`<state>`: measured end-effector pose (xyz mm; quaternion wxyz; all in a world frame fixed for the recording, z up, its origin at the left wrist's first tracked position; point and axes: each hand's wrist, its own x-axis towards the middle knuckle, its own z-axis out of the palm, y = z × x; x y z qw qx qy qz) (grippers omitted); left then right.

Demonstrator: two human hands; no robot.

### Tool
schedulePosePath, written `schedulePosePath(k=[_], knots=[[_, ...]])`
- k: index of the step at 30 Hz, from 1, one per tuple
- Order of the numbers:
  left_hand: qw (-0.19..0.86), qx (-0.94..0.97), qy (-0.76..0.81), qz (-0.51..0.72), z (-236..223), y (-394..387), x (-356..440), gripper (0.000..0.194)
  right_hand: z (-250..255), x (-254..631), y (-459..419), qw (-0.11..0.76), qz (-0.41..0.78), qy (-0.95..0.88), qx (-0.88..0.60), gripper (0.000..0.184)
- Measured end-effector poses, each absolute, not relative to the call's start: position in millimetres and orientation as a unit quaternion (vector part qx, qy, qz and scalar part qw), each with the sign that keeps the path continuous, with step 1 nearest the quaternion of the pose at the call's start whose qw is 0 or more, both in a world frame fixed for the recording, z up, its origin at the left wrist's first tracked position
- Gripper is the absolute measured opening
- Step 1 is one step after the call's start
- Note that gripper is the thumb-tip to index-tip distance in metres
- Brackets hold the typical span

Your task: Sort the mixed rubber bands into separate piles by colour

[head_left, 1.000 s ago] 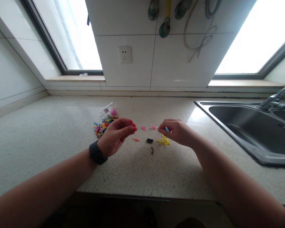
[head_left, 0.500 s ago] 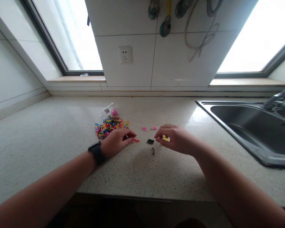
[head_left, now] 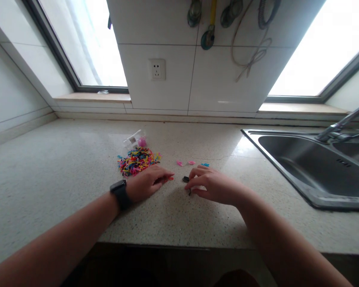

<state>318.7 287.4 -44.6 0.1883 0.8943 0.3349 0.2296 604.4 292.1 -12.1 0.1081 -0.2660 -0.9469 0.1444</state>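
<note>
As fingertip work goes on low over the tabletop (head_left: pixel 167 223), step in hand: judged to be the handling of single small pieces, with like colours lying apart from the mixed pile (head_left: pixel 139 160).
Left hand (head_left: pixel 146 182): palm down on the near side of the pile, fingers drawn together, tips at a red piece (head_left: pixel 171 179); pinched or merely touched, cannot tell.
Right hand (head_left: pixel 214 183): fingers curled, thumb and finger tips close over a black strand (head_left: pixel 189 193); a grip cannot be confirmed.
Black bundle (head_left: pixel 186 179): between the two hands, just to the far side of the strand, beside the right fingertips.
Pink pieces (head_left: pixel 192 162): two in view, farther off than the bundle.
Blue piece (head_left: pixel 205 164): right of the pink, just beyond the right hand.
Clear pouch (head_left: pixel 131 140): at the far side of the pile, pink ball (head_left: pixel 142 142) at its right end.
Next move, as judged: calls for a light, precise pinch on the strand, leaving the bundle undisturbed.
</note>
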Motion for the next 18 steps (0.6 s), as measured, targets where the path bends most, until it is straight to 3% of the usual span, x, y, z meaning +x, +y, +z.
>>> schedulePosePath(k=[10, 13, 18], knots=[[0.171, 0.886, 0.359, 0.239, -51, 288, 320, 0.026, -21, 601, 295, 0.167, 0.168, -0.941, -0.241, 0.01], [0.15, 0.892, 0.352, 0.24, -51, 287, 322, 0.025, -24, 601, 298, 0.274, 0.25, -0.889, -0.27, 0.005], [0.104, 0.893, 0.366, 0.241, -53, 285, 324, 0.022, -18, 608, 308, 0.54, 0.396, -0.67, -0.321, 0.009]])
